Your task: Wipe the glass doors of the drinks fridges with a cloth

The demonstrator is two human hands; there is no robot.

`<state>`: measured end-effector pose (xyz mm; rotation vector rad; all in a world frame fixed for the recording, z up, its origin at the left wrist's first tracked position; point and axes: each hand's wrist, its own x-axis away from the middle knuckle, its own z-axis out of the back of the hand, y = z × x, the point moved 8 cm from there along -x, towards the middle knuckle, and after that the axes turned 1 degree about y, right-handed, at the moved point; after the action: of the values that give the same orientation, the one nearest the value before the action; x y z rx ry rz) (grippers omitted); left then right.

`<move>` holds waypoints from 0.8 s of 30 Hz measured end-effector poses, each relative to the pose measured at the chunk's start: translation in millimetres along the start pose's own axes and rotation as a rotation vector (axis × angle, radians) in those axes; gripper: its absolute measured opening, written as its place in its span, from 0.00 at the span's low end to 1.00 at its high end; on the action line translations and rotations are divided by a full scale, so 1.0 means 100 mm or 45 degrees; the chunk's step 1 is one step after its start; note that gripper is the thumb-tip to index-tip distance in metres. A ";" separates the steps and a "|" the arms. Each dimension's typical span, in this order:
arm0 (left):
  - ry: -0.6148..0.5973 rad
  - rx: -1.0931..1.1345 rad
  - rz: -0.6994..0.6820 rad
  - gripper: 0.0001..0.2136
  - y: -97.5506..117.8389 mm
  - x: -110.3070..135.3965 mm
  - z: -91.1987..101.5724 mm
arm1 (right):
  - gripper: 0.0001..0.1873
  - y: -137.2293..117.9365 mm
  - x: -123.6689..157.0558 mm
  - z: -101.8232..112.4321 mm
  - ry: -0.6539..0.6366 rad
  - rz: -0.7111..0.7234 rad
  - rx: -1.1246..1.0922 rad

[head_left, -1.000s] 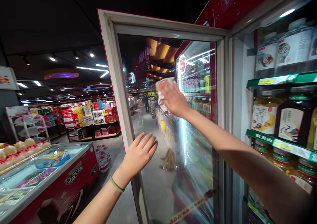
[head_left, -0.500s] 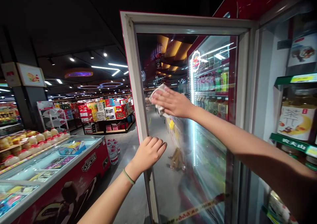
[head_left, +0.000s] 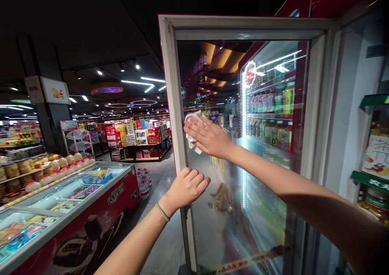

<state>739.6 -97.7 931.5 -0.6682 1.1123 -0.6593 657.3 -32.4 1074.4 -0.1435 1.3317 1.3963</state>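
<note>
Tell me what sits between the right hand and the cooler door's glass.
A crumpled white cloth lies between the right hand and the cooler door's glass; its edges show around the fingers in the head view.

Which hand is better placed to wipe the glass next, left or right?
Probably the right hand: it holds a white cloth at the glass. The left hand shows no cloth and is curled at the door frame, lower down.
</note>
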 end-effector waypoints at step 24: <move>0.043 0.024 -0.111 0.08 0.05 0.12 0.01 | 0.42 -0.14 0.74 -0.26 -0.013 -0.166 0.146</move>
<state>744.9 -103.6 921.3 -0.6947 1.1120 -0.7568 627.4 -10.8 1003.5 -0.1440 1.3661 1.2069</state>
